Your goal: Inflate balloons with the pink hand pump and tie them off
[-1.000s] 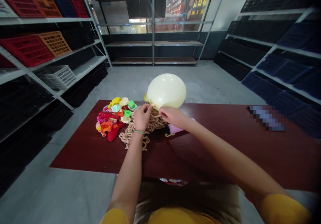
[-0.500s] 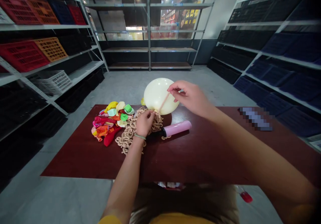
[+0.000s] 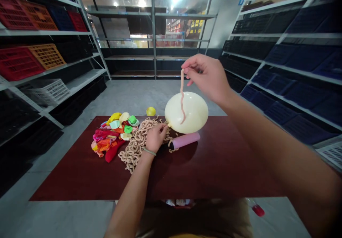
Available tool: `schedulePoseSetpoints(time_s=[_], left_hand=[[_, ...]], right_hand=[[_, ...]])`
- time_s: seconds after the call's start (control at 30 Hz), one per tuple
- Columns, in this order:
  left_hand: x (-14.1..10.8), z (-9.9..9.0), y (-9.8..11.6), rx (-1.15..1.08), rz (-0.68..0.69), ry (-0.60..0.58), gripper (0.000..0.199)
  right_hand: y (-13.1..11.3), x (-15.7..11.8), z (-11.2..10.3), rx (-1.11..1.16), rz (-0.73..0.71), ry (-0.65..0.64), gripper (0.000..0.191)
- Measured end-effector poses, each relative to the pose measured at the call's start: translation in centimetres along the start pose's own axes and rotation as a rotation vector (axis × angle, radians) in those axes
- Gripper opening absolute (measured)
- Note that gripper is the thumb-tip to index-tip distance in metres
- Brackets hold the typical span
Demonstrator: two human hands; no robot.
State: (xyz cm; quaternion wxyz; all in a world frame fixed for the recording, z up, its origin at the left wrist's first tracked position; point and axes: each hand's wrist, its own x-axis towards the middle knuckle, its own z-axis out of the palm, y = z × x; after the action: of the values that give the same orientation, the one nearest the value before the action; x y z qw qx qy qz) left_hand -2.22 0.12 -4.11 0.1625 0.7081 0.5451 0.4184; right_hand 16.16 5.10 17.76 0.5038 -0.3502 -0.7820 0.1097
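Observation:
My left hand [image 3: 157, 137] rests on a heap of tan knotted latex chain [image 3: 136, 145], its fingertips pinching the neck of a cream inflated balloon [image 3: 186, 112]. Raised above that balloon, my right hand [image 3: 205, 78] holds a thin tan latex strand [image 3: 182, 92] that hangs down across the balloon's front. A pink hand pump [image 3: 185, 140] lies just below the balloon. Left of the chain is a pile of limp multicoloured balloons [image 3: 112, 136]. A small yellow balloon [image 3: 151, 111] sits just past the far table edge.
The dark red tabletop [image 3: 80, 175] stands on a grey concrete floor [image 3: 128, 95]. Metal shelving with red, orange and dark crates [image 3: 18, 63] lines both sides. A white plastic basket [image 3: 48, 92] sits on a left shelf. A small red object [image 3: 258, 210] lies on the floor.
My right hand has lifted higher and to the right, drawing the strand up from the balloon. The cream balloon has shifted right, and the view has tilted slightly upward.

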Motion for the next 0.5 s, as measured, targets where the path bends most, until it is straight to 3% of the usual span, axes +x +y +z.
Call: schedulePoseSetpoints(time_s=[0.2, 0.37, 0.5], left_hand=[[-0.5, 0.8, 0.8, -0.005, 0.066, -0.016, 0.028], [-0.5, 0.9, 0.7, 0.003, 0.101, 0.037, 0.026], [-0.3, 0.8, 0.6, 0.059, 0.142, 0.189, 0.023]], right_hand=[[1.5, -0.1, 1.6, -0.087, -0.001, -0.048, 0.01], [2.9, -4.2, 3.3, -0.239, -0.075, -0.216, 0.015], [3.2, -7.7, 4.3, -0.321, -0.046, -0.327, 0.023]])
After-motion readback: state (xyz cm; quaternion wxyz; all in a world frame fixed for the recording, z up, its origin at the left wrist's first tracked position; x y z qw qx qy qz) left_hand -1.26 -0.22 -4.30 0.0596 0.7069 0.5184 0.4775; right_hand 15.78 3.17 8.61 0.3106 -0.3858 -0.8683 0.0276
